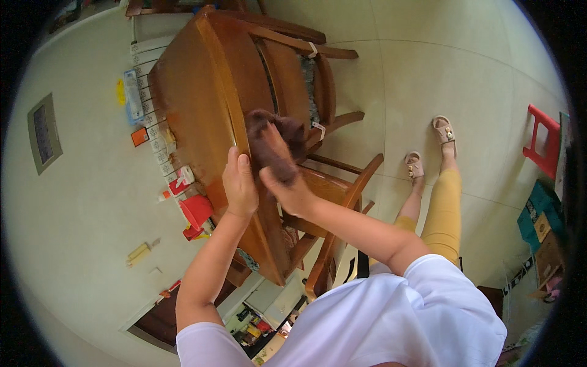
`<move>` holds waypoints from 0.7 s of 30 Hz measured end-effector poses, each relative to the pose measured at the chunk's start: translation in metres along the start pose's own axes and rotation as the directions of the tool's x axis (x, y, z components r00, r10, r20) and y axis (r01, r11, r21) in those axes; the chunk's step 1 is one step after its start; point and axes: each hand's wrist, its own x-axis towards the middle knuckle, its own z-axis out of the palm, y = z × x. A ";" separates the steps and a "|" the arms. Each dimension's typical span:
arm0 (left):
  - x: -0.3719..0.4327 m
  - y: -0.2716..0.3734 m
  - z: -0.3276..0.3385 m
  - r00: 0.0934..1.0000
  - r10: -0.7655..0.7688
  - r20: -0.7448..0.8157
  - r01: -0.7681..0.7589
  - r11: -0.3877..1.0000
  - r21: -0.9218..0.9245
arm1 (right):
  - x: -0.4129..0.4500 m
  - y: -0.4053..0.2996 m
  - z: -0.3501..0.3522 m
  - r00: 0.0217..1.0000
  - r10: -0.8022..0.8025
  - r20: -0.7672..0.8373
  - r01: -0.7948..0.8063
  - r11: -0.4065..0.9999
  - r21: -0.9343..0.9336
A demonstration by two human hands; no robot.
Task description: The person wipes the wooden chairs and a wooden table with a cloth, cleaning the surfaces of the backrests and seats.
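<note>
A brown wooden table (pixel 197 105) with a thick rounded edge stands before me, turned sideways in the view. My left hand (pixel 240 183) rests at the table's edge, its thumb lying along the wood; whether it grips the edge is unclear. Against the table's side, just below that edge, my right hand (pixel 289 183) holds a dark brown cloth (pixel 284 133). Both the cloth and the right fingers are blurred, and the cloth partly hides the fingers.
Wooden chairs (pixel 328 82) stand close along the table's side. Along the wall edge are a red container (pixel 196 211), a tissue pack (pixel 182 180) and a small orange box (pixel 140 136). A red plastic stool (pixel 543 142) stands on the tiled floor (pixel 412 82) at right.
</note>
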 end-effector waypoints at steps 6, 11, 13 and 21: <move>-0.002 0.000 0.005 0.998 0.031 -0.054 -0.020 0.980 0.197 | 0.080 0.027 0.008 0.953 -0.222 -0.207 0.160 0.947 -0.278; 0.001 -0.002 -0.001 1.000 -0.006 -0.014 0.009 0.981 0.194 | 0.097 0.021 -0.001 0.986 -0.045 -0.158 0.044 0.999 -0.013; -0.002 -0.004 -0.005 1.000 -0.025 0.013 0.023 0.983 0.183 | 0.040 0.033 0.006 0.991 -0.078 -0.113 0.074 0.997 -0.034; 0.001 0.000 0.003 1.000 -0.004 -0.011 0.006 0.981 0.195 | 0.128 0.015 -0.017 0.988 -0.007 -0.155 0.016 0.998 0.057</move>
